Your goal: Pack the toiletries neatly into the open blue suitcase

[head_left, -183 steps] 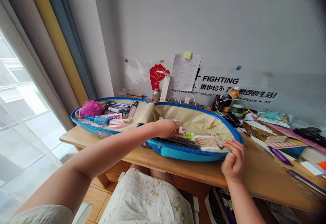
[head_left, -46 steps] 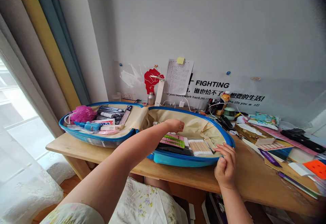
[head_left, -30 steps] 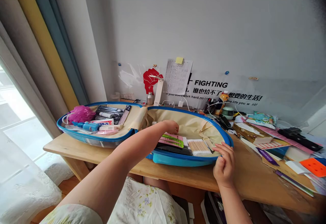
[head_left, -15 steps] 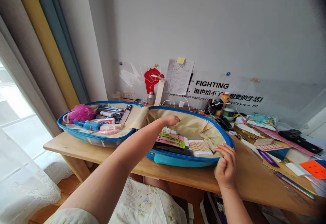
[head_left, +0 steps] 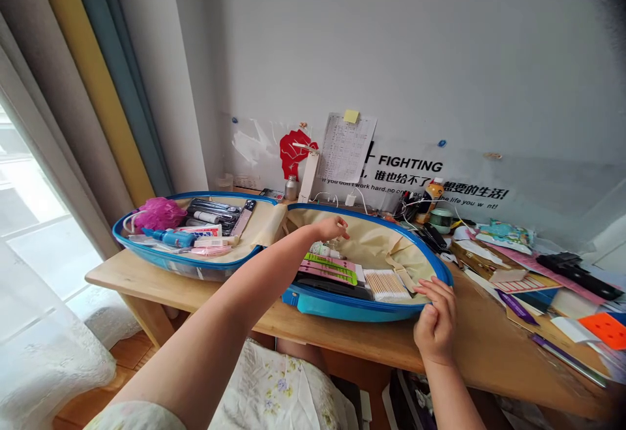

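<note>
A blue-rimmed suitcase (head_left: 362, 309) lies spread wide in two halves on the wooden desk. My left hand (head_left: 332, 227) is over the middle of the right half, its fingers slightly apart. Just below it are a white tube (head_left: 320, 250) and something clear that I cannot make out. Nearer me lie pink and green packets (head_left: 337, 270) and a pack of cotton swabs (head_left: 385, 284). At the right front corner, my right hand (head_left: 437, 316) grips the suitcase rim with fingers over the edge. The left half holds a pink bath puff (head_left: 160, 213), a blue bottle (head_left: 177, 239) and a toothpaste box (head_left: 203, 230).
Papers, a purple wrapper (head_left: 516, 306), an orange card (head_left: 604, 329) and a black object (head_left: 580, 275) clutter the right side of the desk (head_left: 482, 345). A silver bottle (head_left: 290, 188) and white cables stand behind the suitcase. A curtain (head_left: 98, 91) hangs at the left.
My left hand has shifted slightly and its fingers look more spread. The right hand stays on the rim. The whole view has moved a little.
</note>
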`<state>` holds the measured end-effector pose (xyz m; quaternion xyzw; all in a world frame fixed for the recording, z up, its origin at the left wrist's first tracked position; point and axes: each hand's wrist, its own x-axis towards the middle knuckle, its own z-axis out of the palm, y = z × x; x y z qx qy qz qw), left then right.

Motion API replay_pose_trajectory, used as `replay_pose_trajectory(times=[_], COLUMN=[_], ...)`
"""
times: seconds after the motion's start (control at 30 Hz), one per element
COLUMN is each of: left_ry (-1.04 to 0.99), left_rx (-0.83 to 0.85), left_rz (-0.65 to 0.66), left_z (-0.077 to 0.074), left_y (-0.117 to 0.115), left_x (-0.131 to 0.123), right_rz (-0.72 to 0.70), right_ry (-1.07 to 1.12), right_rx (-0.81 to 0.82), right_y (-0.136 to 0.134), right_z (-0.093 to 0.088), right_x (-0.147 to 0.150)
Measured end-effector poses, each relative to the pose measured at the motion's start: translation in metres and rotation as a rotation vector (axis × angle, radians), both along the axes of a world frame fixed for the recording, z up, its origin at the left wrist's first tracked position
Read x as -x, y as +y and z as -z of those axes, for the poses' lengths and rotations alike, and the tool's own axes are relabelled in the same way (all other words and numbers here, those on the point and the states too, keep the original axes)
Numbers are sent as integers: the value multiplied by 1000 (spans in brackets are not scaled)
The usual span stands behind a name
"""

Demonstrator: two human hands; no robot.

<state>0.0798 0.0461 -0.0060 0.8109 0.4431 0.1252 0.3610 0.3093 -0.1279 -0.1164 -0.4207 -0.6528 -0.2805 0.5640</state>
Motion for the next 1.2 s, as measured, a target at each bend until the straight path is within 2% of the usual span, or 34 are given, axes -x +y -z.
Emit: replay_pose_trajectory(times=[0.23,0.4,0.83,1.2], left_ry=[77,177,445,488], left_rx=[-200,-272,-328,-356], left_rz=[85,142,176,134], left_z=[6,9,24,24], left_y=[0,0,-5,-4], left_x=[-9,-11,-28,-33], right_rz=[-22,-25,-11,-15], right_ry=[20,32,0,7], right_rx=[6,10,26,41], right_y=[0,1,-3,-3], right_z=[2,4,1,2], right_x=[-1,-1,1,1])
